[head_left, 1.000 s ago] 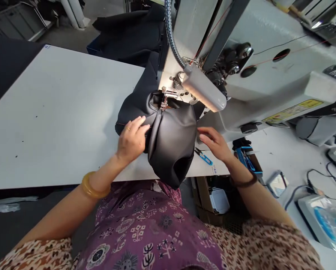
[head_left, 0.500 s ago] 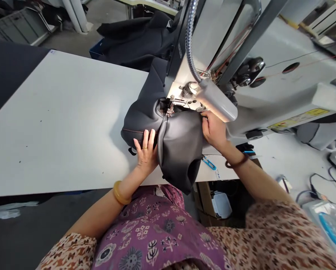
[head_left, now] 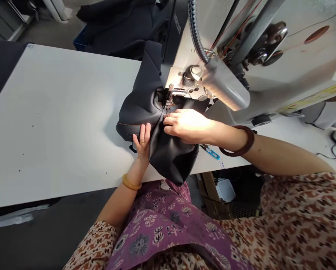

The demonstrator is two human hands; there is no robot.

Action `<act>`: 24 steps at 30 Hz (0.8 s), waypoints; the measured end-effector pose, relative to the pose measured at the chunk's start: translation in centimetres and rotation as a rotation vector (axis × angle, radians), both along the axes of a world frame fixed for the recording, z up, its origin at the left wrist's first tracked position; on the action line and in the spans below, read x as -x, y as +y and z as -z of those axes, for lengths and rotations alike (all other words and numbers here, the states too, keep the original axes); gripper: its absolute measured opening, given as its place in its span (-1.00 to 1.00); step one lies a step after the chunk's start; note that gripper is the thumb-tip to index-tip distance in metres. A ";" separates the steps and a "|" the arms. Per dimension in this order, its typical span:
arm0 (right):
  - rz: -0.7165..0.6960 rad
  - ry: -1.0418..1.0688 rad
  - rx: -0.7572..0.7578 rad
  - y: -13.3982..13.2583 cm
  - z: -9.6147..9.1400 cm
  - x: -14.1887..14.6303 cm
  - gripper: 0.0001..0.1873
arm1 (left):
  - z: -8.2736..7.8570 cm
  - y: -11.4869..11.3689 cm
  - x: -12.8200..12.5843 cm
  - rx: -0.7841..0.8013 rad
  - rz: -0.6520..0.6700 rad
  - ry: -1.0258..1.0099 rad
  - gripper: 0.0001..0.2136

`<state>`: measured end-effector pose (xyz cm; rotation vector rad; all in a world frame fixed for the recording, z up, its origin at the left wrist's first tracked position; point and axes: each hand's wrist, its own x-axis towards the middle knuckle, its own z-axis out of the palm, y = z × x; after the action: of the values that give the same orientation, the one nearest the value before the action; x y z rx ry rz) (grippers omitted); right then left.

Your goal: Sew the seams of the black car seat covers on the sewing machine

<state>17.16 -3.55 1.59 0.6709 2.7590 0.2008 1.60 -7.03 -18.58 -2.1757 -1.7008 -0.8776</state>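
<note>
A bulky black leatherette cover (head_left: 138,101) with an orange stitched line lies under the presser foot (head_left: 168,103) of a sewing machine (head_left: 182,60). My left hand (head_left: 142,144) rests on the cover's left part, below the stitched line, with fingers stretched out and some hidden behind a fold. Just in front of the presser foot, my right hand (head_left: 186,123) pinches the cover at the seam, fingers curled and palm down. The loose front flap of the cover hangs over the table edge beneath that hand.
Blue thread snips (head_left: 210,152) lie on the white table (head_left: 69,123), right of the cover. A lamp (head_left: 227,84) juts over the right hand's side. Behind the table is a pile of dark fabric (head_left: 120,30). Below the edge stands a cardboard box (head_left: 209,185).
My right hand has moved left from the cover's right edge to the seam by the presser foot and grips it there. My left hand stays on the cover. The view has shifted slightly.
</note>
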 end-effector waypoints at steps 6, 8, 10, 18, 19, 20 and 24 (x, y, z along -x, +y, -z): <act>0.068 0.132 0.020 0.5 1.0 -2.8 -0.77 | -2.8 2.3 3.6 -0.217 0.128 0.117 -0.75; 0.073 0.229 0.030 0.6 1.7 -4.0 -0.72 | -5.1 3.0 5.2 -0.235 0.200 0.190 -0.77; 0.065 0.333 0.066 0.5 2.6 -4.9 -0.67 | -7.9 3.6 6.8 -0.236 0.299 0.295 -0.75; 0.025 0.522 0.067 -0.5 5.2 -5.2 -0.67 | -16.9 6.8 6.9 0.087 0.573 0.586 -0.37; 0.014 0.528 0.055 -0.6 5.3 -5.2 -0.67 | -17.2 7.1 6.3 0.116 0.616 0.617 -0.38; 0.005 0.534 0.047 -0.6 5.3 -5.2 -0.67 | -17.4 7.3 5.8 0.136 0.652 0.644 -0.41; -0.006 0.522 0.032 -0.2 4.9 -5.1 -0.70 | -17.4 7.8 4.5 0.146 0.808 0.698 -0.58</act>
<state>22.23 -3.74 -3.28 0.8010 3.2483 -0.0246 -2.88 0.72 -1.16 -2.8240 -0.5635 -0.0480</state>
